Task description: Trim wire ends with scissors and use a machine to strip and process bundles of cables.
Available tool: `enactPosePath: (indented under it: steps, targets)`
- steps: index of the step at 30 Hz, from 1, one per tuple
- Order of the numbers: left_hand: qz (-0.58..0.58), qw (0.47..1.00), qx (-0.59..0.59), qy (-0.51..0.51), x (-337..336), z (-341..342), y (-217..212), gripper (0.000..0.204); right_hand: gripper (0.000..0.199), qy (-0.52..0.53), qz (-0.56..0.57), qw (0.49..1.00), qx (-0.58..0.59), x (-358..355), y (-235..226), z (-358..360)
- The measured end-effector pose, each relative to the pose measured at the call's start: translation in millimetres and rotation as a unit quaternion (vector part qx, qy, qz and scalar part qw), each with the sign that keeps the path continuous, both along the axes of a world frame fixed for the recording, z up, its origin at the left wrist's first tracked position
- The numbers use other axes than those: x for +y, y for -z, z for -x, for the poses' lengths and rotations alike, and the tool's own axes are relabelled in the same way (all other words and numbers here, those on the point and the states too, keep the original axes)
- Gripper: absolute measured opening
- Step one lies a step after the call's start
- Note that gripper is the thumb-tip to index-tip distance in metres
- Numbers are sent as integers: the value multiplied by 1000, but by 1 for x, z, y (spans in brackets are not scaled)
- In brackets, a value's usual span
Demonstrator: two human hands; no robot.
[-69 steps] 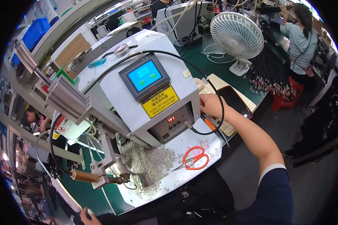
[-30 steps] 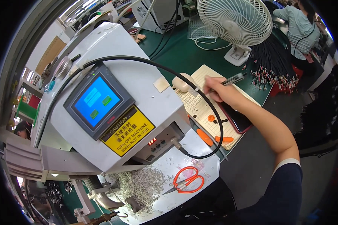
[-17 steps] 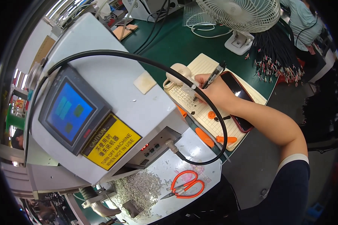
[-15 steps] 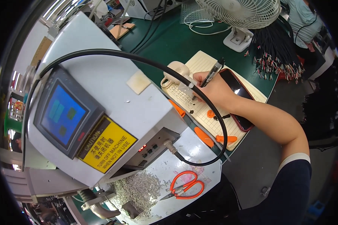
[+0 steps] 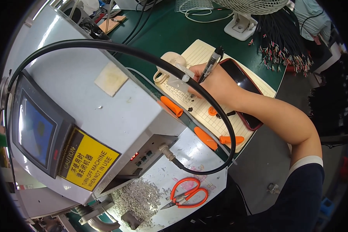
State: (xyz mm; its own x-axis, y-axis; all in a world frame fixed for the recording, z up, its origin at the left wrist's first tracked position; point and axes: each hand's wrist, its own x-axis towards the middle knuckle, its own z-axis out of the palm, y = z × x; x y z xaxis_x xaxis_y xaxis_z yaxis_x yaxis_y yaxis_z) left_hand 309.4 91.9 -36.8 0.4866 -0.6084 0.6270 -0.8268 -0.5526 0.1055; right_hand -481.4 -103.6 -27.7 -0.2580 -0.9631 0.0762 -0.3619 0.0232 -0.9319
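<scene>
Notebook (image 5: 214, 125) on green tabletop (image 5: 162, 31) above grey floor (image 5: 274, 154), right-hand grip (image 5: 221, 87) snug around a pen (image 5: 212, 65)

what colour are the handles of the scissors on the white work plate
Orange-red; the scissor handles show best in the head view.

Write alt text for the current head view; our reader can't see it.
The person's right hand holds a pen over a notebook with a phone lying on it. A grey machine stands to the left; red-handled scissors and small silvery pieces lie on its white base.
</scene>
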Motion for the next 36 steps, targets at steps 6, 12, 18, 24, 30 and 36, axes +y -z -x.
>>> enactPosePath:
  steps: [6,12,18,24,30,36]
  targets:
    - [44,996,74,1,-11,39,-6,24,21,-2,-15,1000,0,1,-2,-1]
    - [71,991,117,6,-17,116,-25,23,20,7,0,999,34,3,-4,1]
    - [54,995,80,3,-19,113,-24,24,19,28,-19,999,-20,3,-6,0]
    - [38,998,45,-3,-15,108,-21,24,19,31,-7,1000,-1,4,-4,-2]
    - [55,998,22,7,-9,89,-20,24,8,15,-26,999,38,4,-6,-1]
    - [62,994,92,-10,-19,128,-31,24,18,37,26,999,-27,2,2,-1]
